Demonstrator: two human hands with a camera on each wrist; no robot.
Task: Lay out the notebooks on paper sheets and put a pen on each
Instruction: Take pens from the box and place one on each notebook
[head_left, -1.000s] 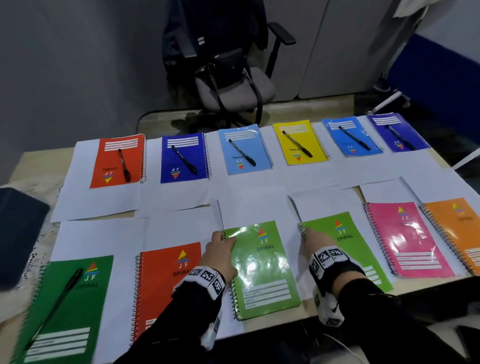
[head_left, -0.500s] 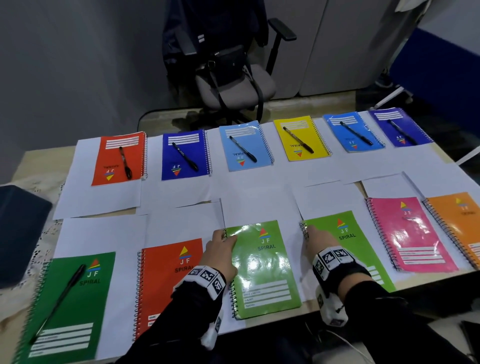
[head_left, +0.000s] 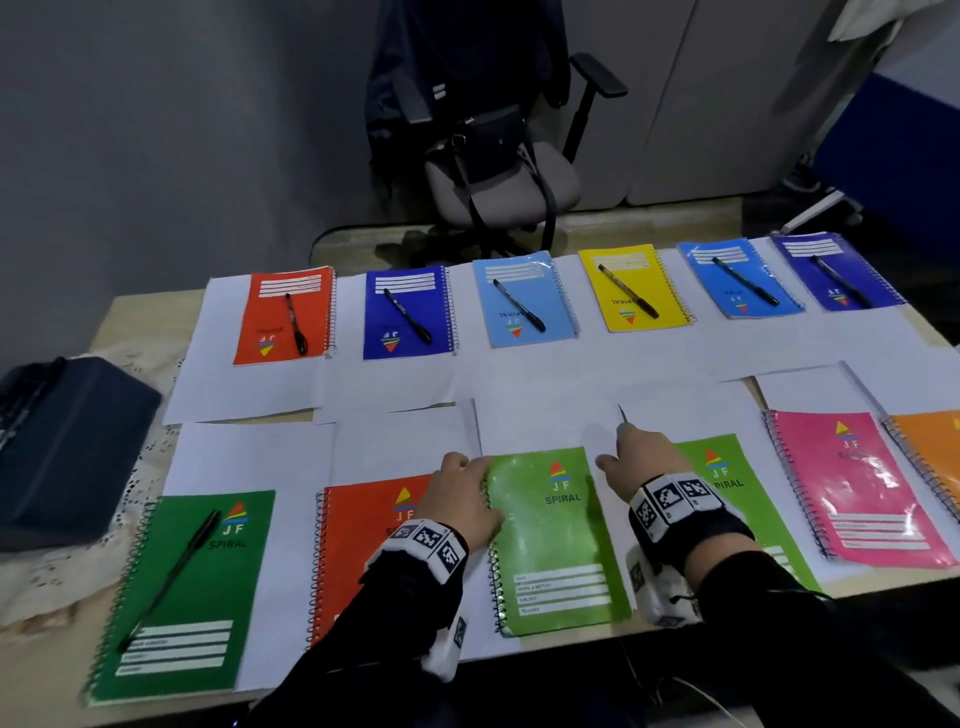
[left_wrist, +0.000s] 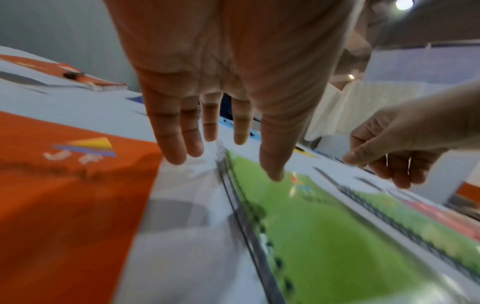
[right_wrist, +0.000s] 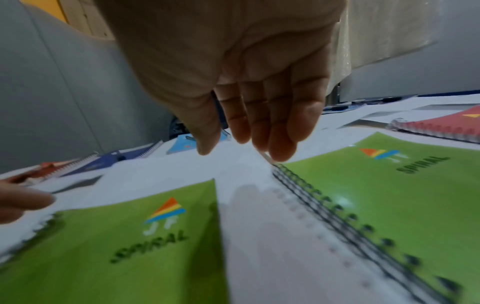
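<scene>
Wooden table (head_left: 130, 306) under you carries two rows of notebooks on paper sheets; your left hand (head_left: 460, 501) lies flat-fingered at the spiral edge of the light green notebook (head_left: 553, 540), long axis running away from you. Your right hand (head_left: 641, 462) hovers relaxed, holding nothing, just beyond its far right corner, while every pen (head_left: 517, 305) but one sits in the far row.

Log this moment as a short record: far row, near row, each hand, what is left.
far row: six spiral notebooks, each bearing a black pen, e.g. yellow spiral notebook
near row: dark green spiral notebook has a pen; the orange-red, two light green, pink and orange ones have none
left hand: fingers straight, at light green spiral notebook binding
right hand: fingers relaxed, over white paper sheet, empty
left: five pens
</scene>
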